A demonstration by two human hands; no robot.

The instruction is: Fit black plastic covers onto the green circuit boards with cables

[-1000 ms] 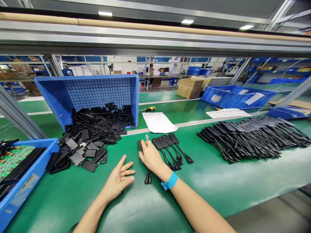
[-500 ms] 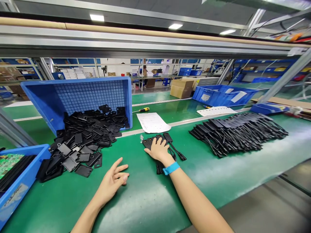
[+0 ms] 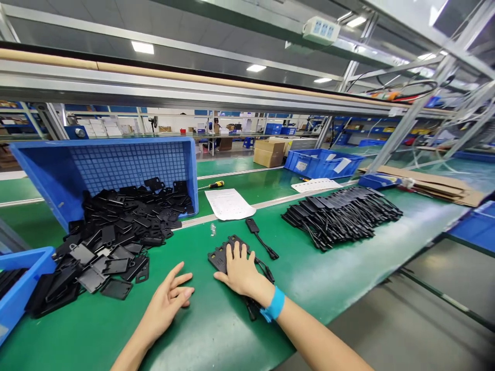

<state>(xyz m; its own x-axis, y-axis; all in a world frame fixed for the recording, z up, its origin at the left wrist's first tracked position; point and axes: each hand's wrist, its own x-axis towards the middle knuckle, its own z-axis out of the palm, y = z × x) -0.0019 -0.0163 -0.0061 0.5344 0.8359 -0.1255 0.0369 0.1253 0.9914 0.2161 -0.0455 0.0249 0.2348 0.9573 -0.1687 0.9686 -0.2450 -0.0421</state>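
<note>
On the green bench mat (image 3: 328, 268), near centre, the right hand (image 3: 242, 270) lies flat, fingers spread, atop flat black corded plastic tags (image 3: 222, 255); left of it, the left hand (image 3: 166, 301) rests loosely open, holding nothing.

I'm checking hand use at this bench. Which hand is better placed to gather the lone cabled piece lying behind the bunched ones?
Probably the right hand: it lies flat on the bunched cabled pieces, and the lone cabled piece sits just beyond its fingers. The left hand rests open on the green mat, farther off.
</note>
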